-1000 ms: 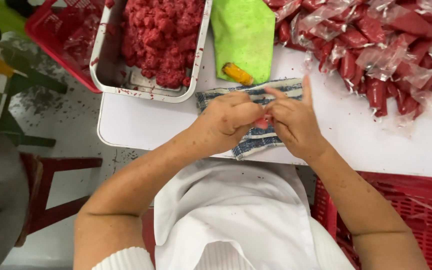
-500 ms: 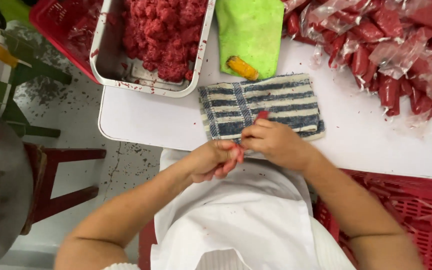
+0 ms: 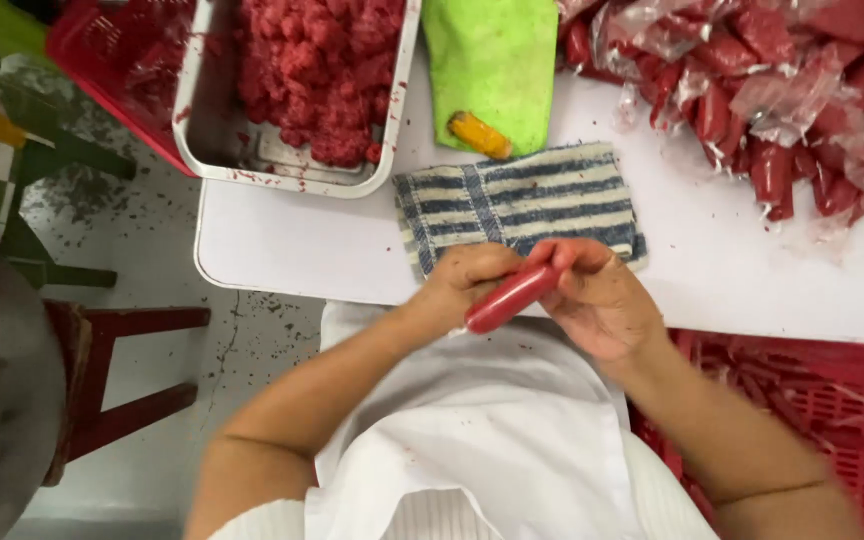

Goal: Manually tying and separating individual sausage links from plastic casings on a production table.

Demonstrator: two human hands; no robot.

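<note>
At the near edge of the white table [image 3: 282, 250] I have both hands closed around one red sausage-shaped roll [image 3: 512, 297]. My left hand [image 3: 462, 290] wraps its lower end, fingers curled shut on it. My right hand [image 3: 602, 300] pinches the upper end, thumb and fingers closed on the tip. The roll sits just above the table's edge, over my white apron [image 3: 472, 430], and just in front of the blue-striped cloth [image 3: 522, 200].

What worries me is the grip. The roll looks slick and soft, and if I squeeze unevenly the filling could bulge toward one end or the wrapper could split. Because it hangs past the table edge, a slip would likely drop it onto the apron or down beside the red crate [image 3: 812, 400] on my right.

Its long axis runs diagonally, the lower end pointing down and toward my left, the upper end up and toward my right, roughly at the pile of wrapped red rolls [image 3: 772, 110]. Farther back, a metal tray [image 3: 222, 160] holds red minced meat, with a green cloth [image 3: 492, 60] beside it.
</note>
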